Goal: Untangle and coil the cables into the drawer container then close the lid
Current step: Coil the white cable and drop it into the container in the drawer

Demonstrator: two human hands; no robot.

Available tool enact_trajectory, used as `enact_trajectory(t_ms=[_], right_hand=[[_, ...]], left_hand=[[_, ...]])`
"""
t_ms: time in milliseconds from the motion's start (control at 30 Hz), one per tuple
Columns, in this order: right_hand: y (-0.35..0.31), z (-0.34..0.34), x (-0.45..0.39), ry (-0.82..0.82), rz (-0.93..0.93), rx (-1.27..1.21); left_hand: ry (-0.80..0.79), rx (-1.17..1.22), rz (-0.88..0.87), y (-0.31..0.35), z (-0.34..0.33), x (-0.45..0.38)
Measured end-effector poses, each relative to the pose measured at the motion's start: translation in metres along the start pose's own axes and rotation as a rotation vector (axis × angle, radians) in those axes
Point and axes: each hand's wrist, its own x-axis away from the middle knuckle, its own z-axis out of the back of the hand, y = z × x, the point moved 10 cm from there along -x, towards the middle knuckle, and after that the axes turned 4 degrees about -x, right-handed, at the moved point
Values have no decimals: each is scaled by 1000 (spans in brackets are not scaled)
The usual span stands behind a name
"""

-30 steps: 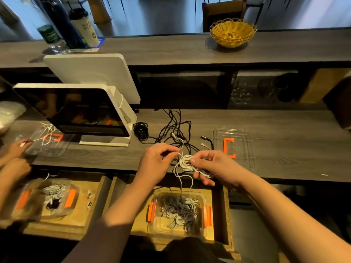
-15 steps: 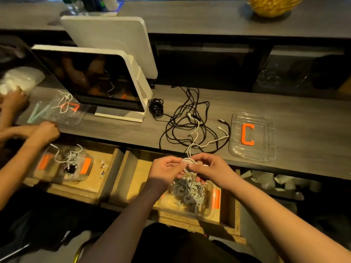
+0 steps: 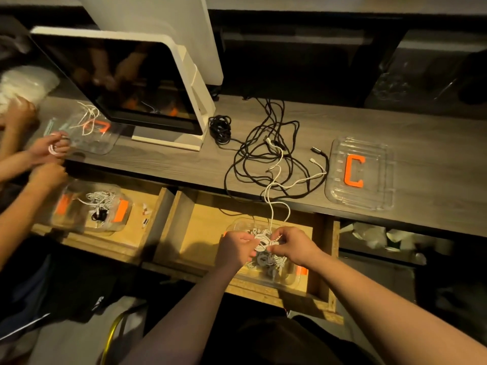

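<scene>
White braided cable (image 3: pixel 263 242) sits pinched in a tight coil between your left hand (image 3: pixel 234 245) and right hand (image 3: pixel 295 245), each grip clamped on it. A second ago you wound it above the table (image 3: pixel 163 164); now the coil hangs low over the clear plastic container (image 3: pixel 292 279) in the open wooden drawer (image 3: pixel 200 233), so placing is near. Its loose tail runs up into the black cable tangle (image 3: pixel 266 159), awaiting untangling. Beside that lies the transparent lid (image 3: pixel 379 180), with orange latch.

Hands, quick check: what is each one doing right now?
Left hand: pinches the white cable coil over the container.
Right hand: pinches the same coil.
</scene>
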Motion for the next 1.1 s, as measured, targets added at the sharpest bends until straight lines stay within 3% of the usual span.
enact_trajectory(t_ms=[267,433,567,733,900,1000,1100], right_hand=[[23,16,-13,55,-68,129],[27,50,-31,227,-95,142],[25,61,-45,289,-104,64],[30,57,-63,273,-164,-24],[29,51,-71,240,-195,-81],[31,53,-71,269,-212,-242],[32,58,-64,311,-252,-606]], left_hand=[[20,-187,45,-21,-7,-19],[48,-214,-88,20,-18,-34],[8,-201,-89,36,-40,-50],[-63,-202,-9,38,-66,-66],[-110,-160,-105,55,-75,-64],[-130,32,-176,74,-70,-49],[-102,154,-243,93,-57,-32]])
